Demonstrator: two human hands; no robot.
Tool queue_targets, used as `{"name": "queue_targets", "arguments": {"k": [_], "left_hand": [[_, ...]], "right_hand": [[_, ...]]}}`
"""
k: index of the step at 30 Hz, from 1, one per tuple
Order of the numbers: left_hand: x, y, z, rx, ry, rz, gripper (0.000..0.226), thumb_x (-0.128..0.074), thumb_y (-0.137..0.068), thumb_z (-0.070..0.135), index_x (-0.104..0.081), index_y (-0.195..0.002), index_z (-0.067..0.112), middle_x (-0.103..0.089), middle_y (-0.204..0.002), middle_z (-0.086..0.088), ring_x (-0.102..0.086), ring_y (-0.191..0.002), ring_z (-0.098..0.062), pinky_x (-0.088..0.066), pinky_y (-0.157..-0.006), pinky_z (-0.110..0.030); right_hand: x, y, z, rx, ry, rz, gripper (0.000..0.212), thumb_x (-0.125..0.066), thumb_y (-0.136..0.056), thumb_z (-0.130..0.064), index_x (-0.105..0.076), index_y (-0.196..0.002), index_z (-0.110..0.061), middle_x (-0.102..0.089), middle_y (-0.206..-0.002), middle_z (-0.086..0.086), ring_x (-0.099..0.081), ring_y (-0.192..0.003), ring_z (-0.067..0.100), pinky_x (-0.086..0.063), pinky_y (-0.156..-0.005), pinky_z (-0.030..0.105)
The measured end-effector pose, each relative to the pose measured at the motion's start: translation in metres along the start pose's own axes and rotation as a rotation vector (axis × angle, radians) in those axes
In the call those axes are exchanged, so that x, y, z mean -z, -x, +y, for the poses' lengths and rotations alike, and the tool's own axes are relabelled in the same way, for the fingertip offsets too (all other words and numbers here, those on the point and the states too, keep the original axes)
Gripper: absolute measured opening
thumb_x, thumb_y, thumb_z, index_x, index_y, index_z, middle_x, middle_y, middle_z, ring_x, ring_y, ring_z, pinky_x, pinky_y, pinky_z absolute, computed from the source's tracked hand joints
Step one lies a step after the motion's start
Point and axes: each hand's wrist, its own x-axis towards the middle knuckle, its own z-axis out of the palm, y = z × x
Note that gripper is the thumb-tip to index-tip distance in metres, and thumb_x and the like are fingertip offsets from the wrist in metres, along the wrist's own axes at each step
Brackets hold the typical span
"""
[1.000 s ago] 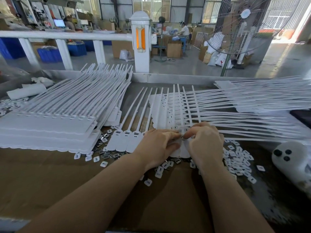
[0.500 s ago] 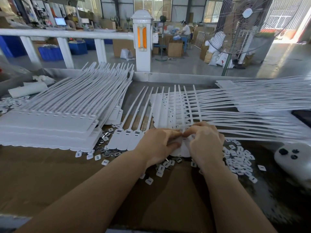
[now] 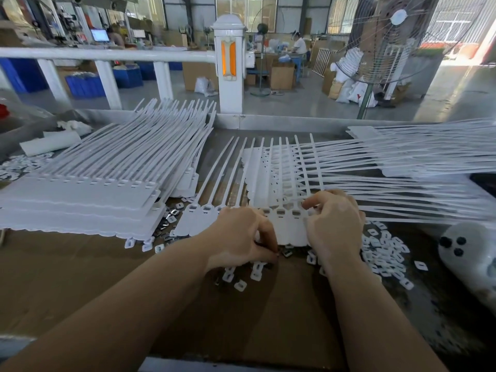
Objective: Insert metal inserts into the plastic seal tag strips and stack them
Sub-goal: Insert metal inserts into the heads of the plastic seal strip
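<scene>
Since 1.0 s ago, left hand [image 3: 243,234] has pulled back from the centre of the working strip [image 3: 288,224] to its near edge; right hand [image 3: 332,224] stays at the strip's right end.

Landmark: working strip of seal tags, flat on the brown cardboard [image 3: 80,277], heads toward the person, tails pointing away.

- Left hand: fingers curled down, tips at the near edge of the strip among loose pieces. They seem to pinch a small dark metal insert [image 3: 285,252], but the contact is partly hidden, so I cannot tell for certain.
- Right hand: fingers curled over the right end of the strip, thumb and forefinger together at the head slots. Whether anything sits between them, I cannot tell.
- Left of the strip: tall finished stack [image 3: 80,200] of strips, tails fanned away from the person.
- Between the stack and the strip: dark metal clips [image 3: 169,218] scattered on the cardboard.
- Right of the strip: heap of small white plastic pieces [image 3: 383,253]; beyond it a white rounded object [image 3: 472,253] with 3 dark spots.
- Behind and right of the strip: more strips [image 3: 402,162] lying crosswise, tails running under the working strip's tails.
- Near edge of the strip: a few white pieces [image 3: 240,284] loose by the left wrist.
</scene>
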Motion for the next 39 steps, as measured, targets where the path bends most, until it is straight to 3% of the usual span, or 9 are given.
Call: {"name": "queue_targets", "arguments": {"k": [3,7,11,19,23,26,30,34,39], "left_hand": [[0.006,0.002,-0.001,0.036,-0.024,-0.045,0.010,-0.075,-0.074,0.031,-0.066,-0.074,0.036,-0.057,-0.085,0.020,-0.051,-0.092,-0.003,-0.036,-0.101,-0.043],[-0.002,-0.002,0.005,0.020,-0.072,0.033,0.005,-0.071,-0.076,0.039,-0.068,-0.079,0.036,-0.057,-0.083,0.021,-0.049,-0.092,-0.004,-0.033,-0.100,-0.040],[-0.019,-0.009,0.017,0.000,-0.299,0.136,0.025,-0.060,-0.081,0.053,-0.069,-0.095,0.034,-0.049,-0.087,0.016,-0.040,-0.090,-0.006,-0.017,-0.088,-0.030],[-0.031,-0.007,0.020,-0.147,-0.583,0.246,0.027,-0.046,-0.091,0.037,-0.066,-0.103,0.023,-0.055,-0.101,0.004,-0.048,-0.103,-0.017,-0.017,-0.098,-0.041],[-0.027,-0.010,0.017,-0.081,-0.319,0.267,0.020,-0.049,-0.092,0.032,-0.066,-0.100,0.025,-0.052,-0.097,0.012,-0.047,-0.097,-0.008,-0.016,-0.099,-0.033],[-0.018,-0.020,0.013,0.016,-0.114,0.302,0.015,-0.051,-0.093,0.031,-0.065,-0.097,0.029,-0.051,-0.097,0.015,-0.048,-0.091,-0.005,-0.020,-0.094,-0.028],[-0.008,-0.041,0.011,0.144,0.026,0.251,0.009,-0.053,-0.093,0.032,-0.062,-0.094,0.031,-0.055,-0.094,0.016,-0.053,-0.092,-0.009,-0.030,-0.101,-0.038],[-0.006,-0.063,0.012,0.170,-0.004,0.187,0.009,-0.054,-0.093,0.033,-0.062,-0.093,0.034,-0.064,-0.095,0.014,-0.057,-0.100,-0.013,-0.026,-0.093,-0.035],[-0.006,-0.081,0.018,0.133,-0.011,0.134,0.010,-0.060,-0.089,0.035,-0.066,-0.094,0.031,-0.066,-0.092,0.013,-0.057,-0.095,-0.012,-0.028,-0.089,-0.036]], "right_hand": [[0.000,0.000,0.000,-0.006,-0.005,-0.003,0.023,-0.058,-0.081,-0.003,-0.069,-0.089,-0.020,-0.059,-0.106,-0.002,-0.045,-0.106,0.016,-0.027,-0.094,0.033],[0.001,-0.001,-0.001,-0.042,-0.010,0.007,0.020,-0.058,-0.081,-0.005,-0.068,-0.088,-0.022,-0.059,-0.106,-0.003,-0.046,-0.106,0.017,-0.027,-0.092,0.033],[0.003,-0.003,0.001,-0.135,-0.053,0.045,0.024,-0.053,-0.082,-0.005,-0.068,-0.087,-0.023,-0.059,-0.107,-0.004,-0.045,-0.107,0.018,-0.024,-0.091,0.034],[0.004,-0.003,0.002,-0.213,-0.084,0.028,0.023,-0.054,-0.084,-0.009,-0.068,-0.092,-0.024,-0.058,-0.108,-0.003,-0.046,-0.104,0.017,-0.023,-0.085,0.030],[0.008,-0.003,0.001,-0.259,-0.102,-0.018,0.027,-0.053,-0.084,-0.008,-0.065,-0.103,-0.023,-0.060,-0.111,0.001,-0.051,-0.105,0.020,-0.035,-0.097,0.036],[0.010,-0.003,0.000,-0.273,-0.094,-0.075,0.032,-0.051,-0.086,-0.004,-0.062,-0.109,-0.023,-0.062,-0.111,0.001,-0.055,-0.105,0.020,-0.041,-0.097,0.042],[0.011,-0.002,0.000,-0.273,-0.097,-0.092,0.033,-0.052,-0.086,-0.003,-0.061,-0.111,-0.022,-0.062,-0.112,0.001,-0.055,-0.106,0.020,-0.042,-0.097,0.042],[0.011,-0.003,0.000,-0.298,-0.150,-0.106,0.032,-0.052,-0.086,-0.002,-0.062,-0.110,-0.020,-0.061,-0.114,0.002,-0.055,-0.107,0.021,-0.043,-0.097,0.042],[0.011,-0.004,0.001,-0.315,-0.198,-0.113,0.036,-0.050,-0.083,0.002,-0.062,-0.110,-0.018,-0.061,-0.113,0.003,-0.055,-0.106,0.021,-0.045,-0.094,0.043]]}}
